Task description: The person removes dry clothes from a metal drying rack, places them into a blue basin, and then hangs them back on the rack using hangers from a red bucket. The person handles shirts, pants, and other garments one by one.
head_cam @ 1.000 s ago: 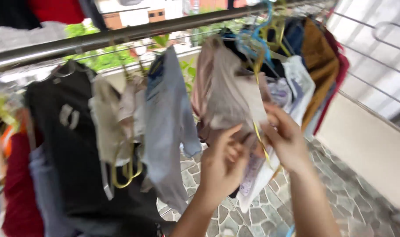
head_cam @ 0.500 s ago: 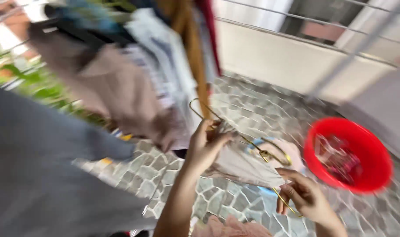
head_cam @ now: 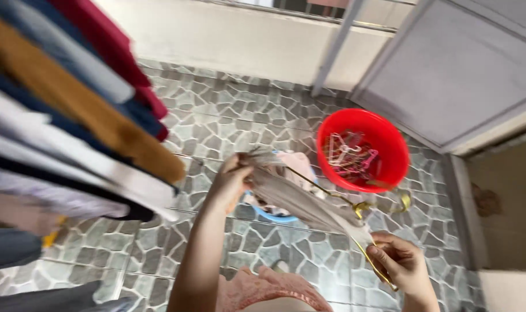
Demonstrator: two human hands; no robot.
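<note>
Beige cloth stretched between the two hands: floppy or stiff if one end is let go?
Likely floppy: the beige cloth sags and creases between the left hand and right hand. Probably light, since pinches alone carry it. The yellow hanger tangled in it looks rigid and may snag or swing.

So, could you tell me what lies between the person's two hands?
In the head view, a beige garment on a gold hanger stretches from left hand to right hand.
</note>
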